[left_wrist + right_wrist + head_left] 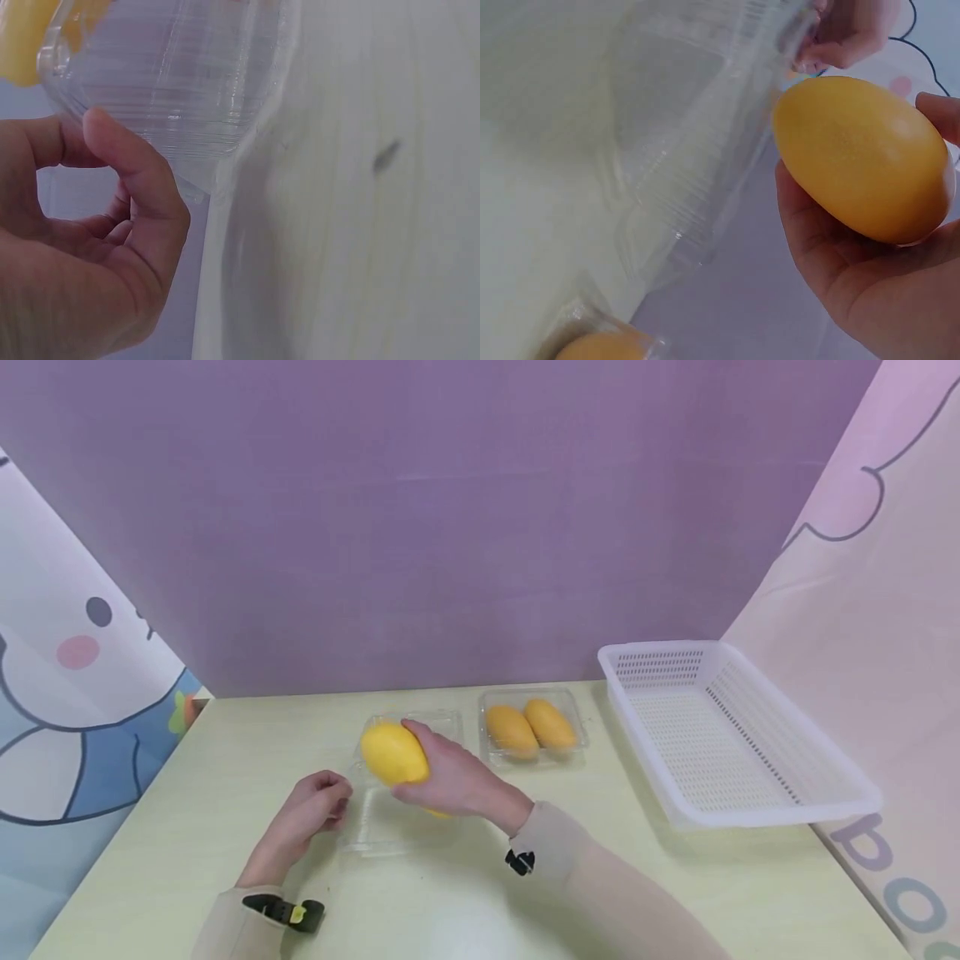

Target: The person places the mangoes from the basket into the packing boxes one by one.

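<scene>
My right hand point(457, 777) grips a yellow mango point(393, 753), fingers and thumb wrapped about its sides. In the right wrist view the mango point(862, 161) is held beside a clear plastic clamshell box point(682, 142). That box point(375, 831) stands with its lid raised on the table, under and behind the right hand. My left hand point(311, 810) is at the box's left side. Thumb and forefinger of the left hand point(112, 225) pinch the box's rim in the left wrist view. A small yellow patch point(437, 813) shows below the right hand, mostly hidden.
Another clear box point(495, 697) with two orange-yellow mangoes point(512, 732) lies at the back middle. A white perforated basket point(757, 814) occupies the table's right side. Purple cloth point(480, 527) rises behind the table point(420, 910), and printed panels flank it.
</scene>
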The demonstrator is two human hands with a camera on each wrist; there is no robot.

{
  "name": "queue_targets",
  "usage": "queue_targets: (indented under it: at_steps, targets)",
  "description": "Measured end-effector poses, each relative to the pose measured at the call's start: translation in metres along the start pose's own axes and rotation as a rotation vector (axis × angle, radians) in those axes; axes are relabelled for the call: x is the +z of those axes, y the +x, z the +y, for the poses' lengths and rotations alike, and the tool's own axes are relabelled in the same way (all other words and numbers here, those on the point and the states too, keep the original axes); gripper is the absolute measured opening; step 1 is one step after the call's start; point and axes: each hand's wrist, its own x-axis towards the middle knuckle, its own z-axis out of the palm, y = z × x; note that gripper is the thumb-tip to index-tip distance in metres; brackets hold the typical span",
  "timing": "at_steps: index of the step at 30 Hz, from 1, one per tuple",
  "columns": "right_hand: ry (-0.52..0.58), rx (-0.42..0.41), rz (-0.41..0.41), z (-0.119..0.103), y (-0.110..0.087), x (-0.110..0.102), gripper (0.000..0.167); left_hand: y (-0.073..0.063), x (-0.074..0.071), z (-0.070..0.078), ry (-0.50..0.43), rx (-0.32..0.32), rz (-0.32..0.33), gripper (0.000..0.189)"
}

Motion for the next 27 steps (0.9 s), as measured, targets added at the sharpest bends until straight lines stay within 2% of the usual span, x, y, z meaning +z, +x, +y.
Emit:
queue_targets:
  at_steps: [12,27]
  targets:
    - [-0.149,0.04,-0.098,0.005,0.007,0.028,0.09,0.001,0.0,-0.001,-0.015,-0.007,-0.001,0.027]
    - [-0.257,0.092,-0.216,0.011,0.01,0.042,0.084,0.0,0.001,-0.002,-0.062,0.006,-0.009,0.022]
